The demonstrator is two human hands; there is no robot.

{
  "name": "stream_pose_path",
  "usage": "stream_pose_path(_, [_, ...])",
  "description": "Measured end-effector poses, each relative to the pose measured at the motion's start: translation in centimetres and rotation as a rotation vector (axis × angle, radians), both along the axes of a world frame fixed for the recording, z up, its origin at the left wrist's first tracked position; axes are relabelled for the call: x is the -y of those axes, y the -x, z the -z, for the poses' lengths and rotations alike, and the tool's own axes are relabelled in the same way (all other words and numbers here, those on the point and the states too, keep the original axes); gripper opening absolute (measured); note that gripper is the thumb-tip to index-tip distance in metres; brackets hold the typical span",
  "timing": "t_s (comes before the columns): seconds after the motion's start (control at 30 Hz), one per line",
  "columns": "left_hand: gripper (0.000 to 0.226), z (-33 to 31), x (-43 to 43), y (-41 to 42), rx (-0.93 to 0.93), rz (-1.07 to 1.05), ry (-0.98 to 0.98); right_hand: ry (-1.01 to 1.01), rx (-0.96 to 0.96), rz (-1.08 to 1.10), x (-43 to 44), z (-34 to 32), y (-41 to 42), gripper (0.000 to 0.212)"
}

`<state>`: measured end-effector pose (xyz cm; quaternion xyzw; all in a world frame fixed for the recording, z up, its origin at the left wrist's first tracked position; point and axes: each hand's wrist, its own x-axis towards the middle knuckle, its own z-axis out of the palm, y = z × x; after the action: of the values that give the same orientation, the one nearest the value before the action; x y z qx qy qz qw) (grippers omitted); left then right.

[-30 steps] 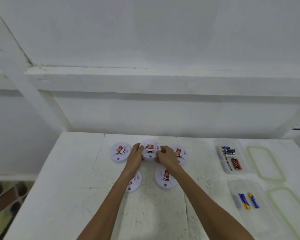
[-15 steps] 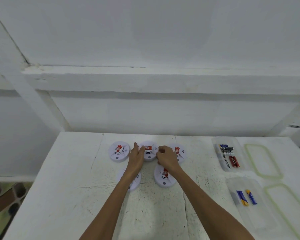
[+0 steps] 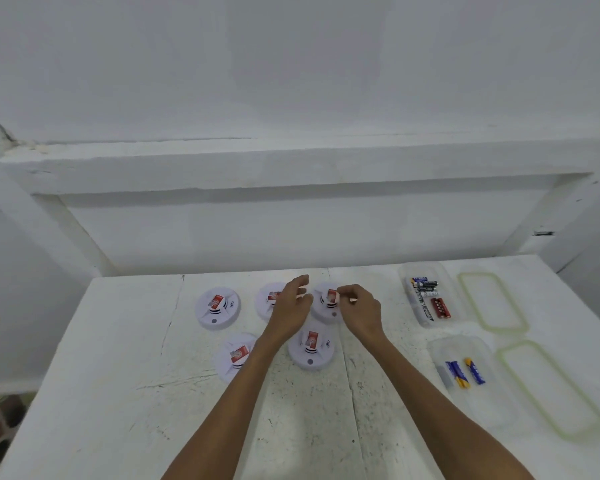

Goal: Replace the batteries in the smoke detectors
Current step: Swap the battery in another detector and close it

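Five white round smoke detectors with red labels lie on the white table [image 3: 118,375]. One is at the back left [image 3: 217,308], one at the back middle [image 3: 265,299], one at the back right [image 3: 326,304], and two in front [image 3: 310,349] [image 3: 234,358]. My left hand [image 3: 290,311] hovers with straight, spread fingers between the back middle and back right detectors and partly hides the middle one. My right hand [image 3: 359,311] has curled fingers, and its thumb and forefinger pinch the right edge of the back right detector.
At the right, a clear tub [image 3: 409,271] holds dark and red batteries, with its green-rimmed lid [image 3: 492,329] beside it. A nearer clear tub [image 3: 492,403] holds blue-and-yellow batteries [image 3: 465,372], with its lid [image 3: 551,393] alongside. A white wall ledge runs behind the table.
Both hands have left the back middle detector and moved right to the back right one. My left hand's fingers have straightened. The view has also shifted.
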<state>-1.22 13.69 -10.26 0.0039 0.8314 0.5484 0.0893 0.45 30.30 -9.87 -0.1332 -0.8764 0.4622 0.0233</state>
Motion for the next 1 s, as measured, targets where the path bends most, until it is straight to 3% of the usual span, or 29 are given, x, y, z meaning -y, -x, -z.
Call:
stream_pose_path(0.3, [0.05,0.6,-2.6,0.3,0.092,0.039,0.126,-0.038,0.158,-0.032,-1.6,2.2,-0.9,0.051])
stream_pose_path(0.47, [0.049,0.5,-2.7,0.1,0.097,0.023,0.096,-0.125,0.154,-0.096,-1.0,3.0,-1.0,0.057])
stream_pose_path(0.73, [0.044,-0.8,-3.8,-1.0,0.014,0.061,0.031,-0.204,-0.047,-0.068,-3.1,3.6,-3.2,0.073])
stream_pose_path(0.83, [0.051,-1.4,-4.3,-0.9,-0.012,0.067,0.011,-0.293,-0.092,-0.043,-4.1,3.2,-4.1,0.073])
stream_pose_path(1.0, [0.061,-2.8,-5.5,-1.0,-0.187,0.17,0.026,-0.092,-0.195,0.126,-4.8,0.5,-4.5,0.054])
